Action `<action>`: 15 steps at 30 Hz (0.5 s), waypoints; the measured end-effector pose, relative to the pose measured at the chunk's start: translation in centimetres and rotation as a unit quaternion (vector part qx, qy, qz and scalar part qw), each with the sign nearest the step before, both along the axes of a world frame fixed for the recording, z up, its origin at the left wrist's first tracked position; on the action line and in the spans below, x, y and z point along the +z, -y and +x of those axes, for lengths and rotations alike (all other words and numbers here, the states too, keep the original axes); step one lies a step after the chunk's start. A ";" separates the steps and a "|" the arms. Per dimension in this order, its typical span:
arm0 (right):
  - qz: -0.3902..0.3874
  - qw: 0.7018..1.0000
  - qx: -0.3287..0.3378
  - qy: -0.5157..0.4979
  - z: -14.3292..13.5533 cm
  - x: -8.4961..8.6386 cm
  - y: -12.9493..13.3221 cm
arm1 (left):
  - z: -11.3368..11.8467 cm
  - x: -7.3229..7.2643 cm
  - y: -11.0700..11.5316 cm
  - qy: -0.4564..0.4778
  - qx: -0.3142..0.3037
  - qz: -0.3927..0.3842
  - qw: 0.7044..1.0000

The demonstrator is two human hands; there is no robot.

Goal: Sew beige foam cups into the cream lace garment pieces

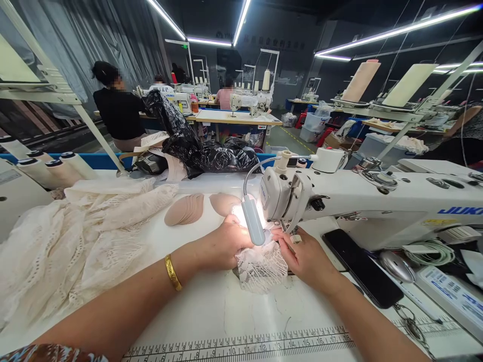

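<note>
A white sewing machine [283, 193] stands over the table, its needle area partly hidden behind a lit gooseneck lamp [253, 221]. Cream lace fabric [262, 269] lies under the machine head and drapes toward me. My left hand [228, 244] is closed on the lace's left side, its fingertips partly behind the lamp. On the right side, close by the presser foot, the fingers of my right hand [302, 251] pinch the lace. Beyond my left hand lie a fanned stack of beige oval pads [184, 209] and another beige pad [224, 203].
Piled cream lace [94, 236] covers the table's left. A black phone [362, 266], a computer mouse [397, 266] and a coiled cable [430, 251] lie right. A printed ruler [241, 347] runs along the front. Black plastic bags [222, 157] sit behind; a person [118, 113] sits farther back.
</note>
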State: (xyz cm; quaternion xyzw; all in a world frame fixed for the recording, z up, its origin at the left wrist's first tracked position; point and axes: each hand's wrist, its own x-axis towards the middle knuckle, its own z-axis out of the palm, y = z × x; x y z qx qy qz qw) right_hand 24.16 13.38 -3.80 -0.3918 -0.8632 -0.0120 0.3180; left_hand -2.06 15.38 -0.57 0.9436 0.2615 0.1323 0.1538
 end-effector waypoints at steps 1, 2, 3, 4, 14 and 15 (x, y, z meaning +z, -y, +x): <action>0.001 1.000 0.001 -0.005 0.0 0.0 0.0 | 0.0 0.0 0.0 0.002 -0.001 0.000 1.000; 0.001 1.000 0.001 -0.008 0.0 0.0 0.1 | 0.0 -0.1 0.0 0.003 0.000 0.001 1.000; -0.002 1.000 0.001 -0.009 0.0 0.1 0.2 | 0.0 -0.1 0.0 0.005 0.000 0.001 1.000; -0.006 1.000 0.000 -0.008 0.0 0.2 0.2 | 0.0 -0.1 0.0 0.006 0.001 0.001 1.000; -0.008 1.000 0.027 0.005 0.1 -0.2 0.4 | -0.6 -0.2 0.3 -0.020 0.014 0.036 0.999; -0.002 0.999 0.032 0.009 0.1 -0.2 0.4 | -0.7 -0.2 0.5 -0.026 0.017 0.042 0.999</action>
